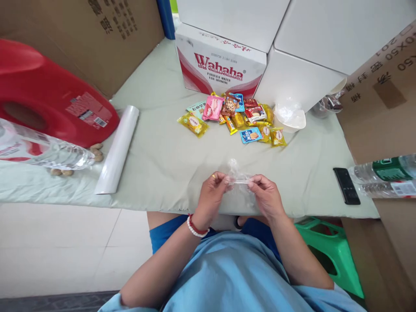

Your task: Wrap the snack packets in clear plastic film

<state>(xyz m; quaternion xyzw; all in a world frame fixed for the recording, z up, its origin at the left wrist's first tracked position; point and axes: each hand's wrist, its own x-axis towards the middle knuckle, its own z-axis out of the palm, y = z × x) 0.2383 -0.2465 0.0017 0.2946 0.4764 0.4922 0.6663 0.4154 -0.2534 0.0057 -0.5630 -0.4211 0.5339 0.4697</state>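
Observation:
Between both hands, a clear plastic bag (pixel 241 181) is stretched near the table's front edge, its top edge pulled straight. My left hand (pixel 212 193) pinches one end of that edge, and my right hand (pixel 267 195) pinches the other. Beyond the hands lies a loose pile of wrapped snacks, among them a pink packet (pixel 213 108), a blue packet (pixel 251 135) and a yellow packet (pixel 194 124). To the right of the pile stands a white bowl (pixel 294 121) with crumpled clear plastic in it.
A Wahaha carton (pixel 224 65) stands behind the snacks. At left are a red jug (pixel 58 95), a water bottle (pixel 48 149) and a white roll (pixel 118 149). A phone (pixel 346 185) and bottles (pixel 386 170) lie at right. A green stool (pixel 341 255) is below the table.

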